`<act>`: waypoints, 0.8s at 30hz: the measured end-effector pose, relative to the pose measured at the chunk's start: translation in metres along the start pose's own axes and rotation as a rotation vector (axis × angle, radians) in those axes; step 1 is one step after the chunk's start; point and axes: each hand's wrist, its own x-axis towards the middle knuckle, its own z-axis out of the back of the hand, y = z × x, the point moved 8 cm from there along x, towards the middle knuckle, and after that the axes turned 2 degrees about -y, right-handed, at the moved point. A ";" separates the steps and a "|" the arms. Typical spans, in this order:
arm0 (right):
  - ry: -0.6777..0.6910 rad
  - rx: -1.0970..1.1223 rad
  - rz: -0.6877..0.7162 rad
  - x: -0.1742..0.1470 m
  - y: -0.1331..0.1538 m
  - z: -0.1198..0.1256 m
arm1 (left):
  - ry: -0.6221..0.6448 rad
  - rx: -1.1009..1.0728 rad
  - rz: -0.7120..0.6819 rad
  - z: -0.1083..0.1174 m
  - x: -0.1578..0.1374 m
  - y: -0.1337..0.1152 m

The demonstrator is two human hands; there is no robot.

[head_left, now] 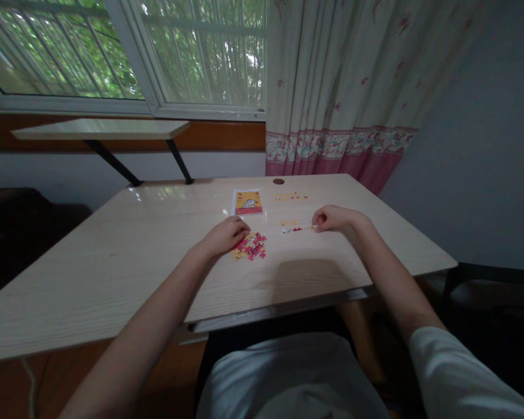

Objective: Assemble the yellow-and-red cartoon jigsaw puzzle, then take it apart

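Note:
Loose jigsaw puzzle pieces in pink, yellow and white lie in a pile on the desk. My left hand rests at the pile's upper left edge, its fingers curled together; whatever they pinch is hidden. Farther right, my right hand is closed in a pinch on a small pale puzzle piece, low over the desktop. Left of those fingertips, a short row holds a white piece and a pink piece. Just behind them are a few yellow pieces.
A picture card with a pale animal on yellow and red lies behind the pile. Another row of yellow pieces sits farther back, near a round cable hole. A raised shelf stands at the back left of the desk.

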 end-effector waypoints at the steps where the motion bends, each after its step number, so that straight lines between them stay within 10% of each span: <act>1: 0.002 -0.002 0.006 0.001 0.001 -0.001 | 0.004 -0.015 -0.001 0.000 0.000 -0.001; 24: -0.036 0.091 0.116 0.009 0.020 -0.013 | -0.239 -0.502 0.305 0.017 -0.006 0.003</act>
